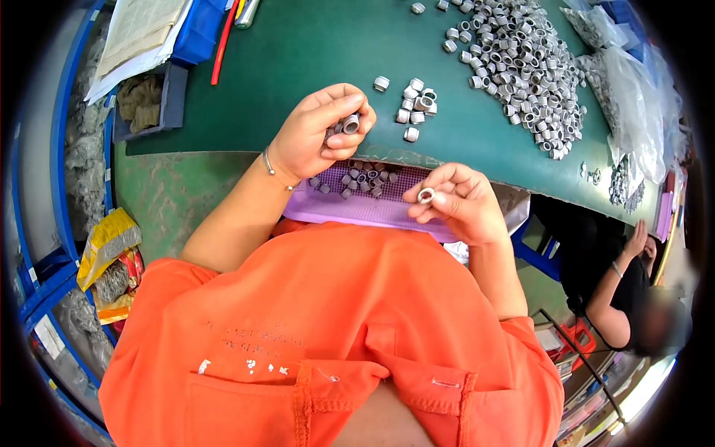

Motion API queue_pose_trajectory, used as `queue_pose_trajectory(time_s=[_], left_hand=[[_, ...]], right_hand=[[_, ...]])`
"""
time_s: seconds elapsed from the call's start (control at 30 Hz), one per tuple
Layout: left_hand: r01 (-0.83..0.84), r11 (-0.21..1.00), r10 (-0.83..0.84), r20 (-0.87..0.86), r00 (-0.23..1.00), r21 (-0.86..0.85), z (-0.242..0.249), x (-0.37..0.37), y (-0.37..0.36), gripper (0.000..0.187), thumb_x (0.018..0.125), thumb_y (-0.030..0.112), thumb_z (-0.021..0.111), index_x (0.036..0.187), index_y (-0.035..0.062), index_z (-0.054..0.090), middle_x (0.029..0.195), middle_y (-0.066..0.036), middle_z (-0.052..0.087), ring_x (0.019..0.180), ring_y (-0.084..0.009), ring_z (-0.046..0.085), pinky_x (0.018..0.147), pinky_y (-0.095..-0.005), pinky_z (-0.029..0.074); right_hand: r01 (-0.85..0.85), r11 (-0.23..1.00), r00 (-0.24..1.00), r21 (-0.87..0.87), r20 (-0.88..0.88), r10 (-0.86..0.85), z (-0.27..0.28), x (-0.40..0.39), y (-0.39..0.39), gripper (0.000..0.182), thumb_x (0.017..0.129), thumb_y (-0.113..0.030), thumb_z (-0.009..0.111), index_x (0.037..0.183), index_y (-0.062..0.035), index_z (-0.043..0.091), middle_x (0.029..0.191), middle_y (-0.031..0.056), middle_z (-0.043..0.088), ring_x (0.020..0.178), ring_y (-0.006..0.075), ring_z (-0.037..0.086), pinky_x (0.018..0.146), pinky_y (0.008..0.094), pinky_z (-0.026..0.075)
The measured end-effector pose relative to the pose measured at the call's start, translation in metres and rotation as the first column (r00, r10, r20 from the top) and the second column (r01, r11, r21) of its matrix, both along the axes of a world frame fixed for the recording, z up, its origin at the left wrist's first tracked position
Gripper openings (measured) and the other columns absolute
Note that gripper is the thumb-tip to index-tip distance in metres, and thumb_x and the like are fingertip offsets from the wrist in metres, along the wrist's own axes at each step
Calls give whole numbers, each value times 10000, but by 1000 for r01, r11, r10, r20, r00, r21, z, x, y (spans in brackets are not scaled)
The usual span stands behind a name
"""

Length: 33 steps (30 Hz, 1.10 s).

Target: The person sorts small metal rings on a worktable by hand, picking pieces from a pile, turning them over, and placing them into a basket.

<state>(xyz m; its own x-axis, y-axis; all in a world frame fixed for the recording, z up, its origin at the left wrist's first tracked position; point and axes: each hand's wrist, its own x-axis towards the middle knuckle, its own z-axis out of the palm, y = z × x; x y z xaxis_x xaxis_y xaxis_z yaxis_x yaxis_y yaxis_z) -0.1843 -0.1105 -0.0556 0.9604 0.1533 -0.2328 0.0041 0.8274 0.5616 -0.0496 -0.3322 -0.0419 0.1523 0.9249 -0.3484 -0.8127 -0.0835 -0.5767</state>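
Note:
Several small grey metal rings are gripped in my left hand (328, 127), its fingers curled round them; one ring (350, 124) shows its open end at the fingertips. My right hand (458, 203) pinches a single metal ring (425, 196) between thumb and fingers, its hole facing up. Below and between the hands is a purple basket (335, 210) with several more rings (365, 179) inside. On the green table, just beyond my hands, stands a small group of rings (417, 100), with one ring (381, 83) apart to the left.
A large heap of rings (521, 67) covers the far right of the green table (298, 52). Plastic bags (633, 97) of parts lie beyond it. A grey bin (173, 97) and red pen (222, 48) are at the left. Another person (611, 298) sits at the right.

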Motion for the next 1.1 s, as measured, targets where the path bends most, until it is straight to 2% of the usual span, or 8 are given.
queue_pose_trajectory(time_s=[0.03, 0.1, 0.2, 0.4, 0.57, 0.63, 0.77, 1.1], left_hand=[[-5, 1000, 5, -4, 1000, 0, 0, 0, -1, 183, 995, 167, 408, 938, 35, 523, 816, -76, 512, 474, -10, 325, 370, -126, 260], [-9, 1000, 9, -13, 1000, -15, 1, 0, -1, 177, 992, 167, 413, 935, 40, 523, 814, -74, 514, 475, -12, 326, 372, -129, 262], [-4, 1000, 4, -18, 1000, 13, 1, 2, -1, 172, 989, 166, 417, 929, 43, 522, 815, -72, 518, 478, -13, 329, 375, -130, 264], [-20, 1000, 21, -16, 1000, 15, 0, 0, -2, 171, 987, 167, 423, 920, 42, 519, 814, -72, 520, 477, -14, 328, 377, -132, 262], [-33, 999, 33, 1, 999, -11, -1, -1, -1, 169, 986, 169, 425, 926, 44, 522, 813, -73, 520, 476, -15, 329, 377, -133, 263], [-30, 1000, 30, -13, 999, 7, -1, -1, -2, 169, 986, 169, 426, 928, 43, 524, 811, -72, 521, 476, -15, 330, 377, -134, 262], [-29, 1000, 29, -27, 999, -1, 2, 0, -2, 170, 985, 169, 426, 924, 42, 523, 809, -71, 522, 474, -13, 329, 378, -134, 261], [-31, 999, 31, -15, 999, 23, 2, -1, -2, 186, 988, 179, 420, 914, 38, 516, 803, -60, 510, 469, -4, 321, 373, -129, 247]], right_hand=[[-173, 982, 916, -70, 356, 187, 1, 1, -2, 124, 855, 24, 593, 971, 59, 618, 1018, 201, 662, 916, 260, 669, 780, 344, 560], [-349, 895, 337, -278, 854, 397, 6, 2, 3, 178, 750, 75, 615, 907, 11, 668, 966, 153, 679, 917, 263, 647, 820, 356, 506], [-256, 838, -241, -482, 871, 428, -8, -10, 16, 233, 732, 21, 602, 952, -18, 667, 975, 193, 635, 917, 344, 615, 795, 393, 491], [-274, 877, -369, -396, 885, 284, -73, -31, 46, 213, 819, -39, 488, 988, -17, 614, 951, 189, 602, 874, 344, 608, 764, 429, 499], [-399, 837, -234, -374, 925, 301, -53, -24, 43, 112, 788, -21, 583, 884, 9, 631, 842, 162, 620, 775, 289, 629, 687, 361, 514], [-351, 840, 385, -414, 754, 532, -28, -26, 42, 105, 761, 18, 665, 863, 5, 641, 762, 87, 623, 700, 162, 612, 640, 274, 499], [-258, 909, 748, -327, 528, 403, -22, -32, 26, 128, 773, 44, 698, 881, 9, 641, 810, 27, 641, 726, 58, 588, 650, 200, 492], [-27, 981, 954, -194, 288, 84, -15, -38, 13, 150, 766, 98, 679, 887, 21, 635, 934, 96, 665, 829, 119, 634, 764, 238, 528]])
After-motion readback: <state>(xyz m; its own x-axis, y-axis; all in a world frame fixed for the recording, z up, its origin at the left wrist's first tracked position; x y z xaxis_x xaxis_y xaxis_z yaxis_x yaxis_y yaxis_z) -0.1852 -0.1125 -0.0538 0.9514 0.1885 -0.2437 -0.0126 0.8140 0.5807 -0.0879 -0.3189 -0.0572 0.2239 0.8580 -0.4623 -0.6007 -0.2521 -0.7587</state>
